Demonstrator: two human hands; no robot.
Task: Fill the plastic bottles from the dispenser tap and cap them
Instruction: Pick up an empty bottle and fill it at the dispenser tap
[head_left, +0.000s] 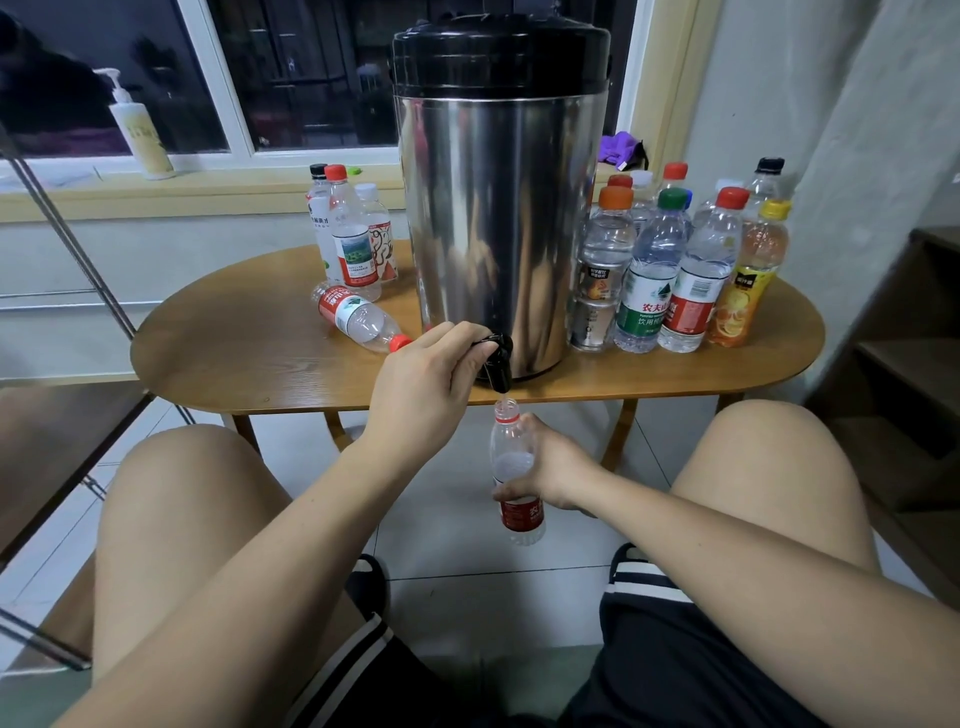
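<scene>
A tall steel dispenser (498, 223) with a black lid stands on the wooden table (249, 358). Its black tap (498, 364) juts over the table's front edge. My left hand (431, 379) grips the tap lever. Below the spout, my right hand (545, 467) holds an uncapped clear bottle (511, 452) with a red label upright; water stands partway up inside it. A capped bottle (358, 319) lies on its side left of the dispenser.
Three upright bottles (353, 239) stand at the back left of the table, and several capped bottles (675, 265) crowd its right side. A pump bottle (140, 130) sits on the window sill. My knees flank the tiled floor below. A wooden shelf (904, 364) stands at right.
</scene>
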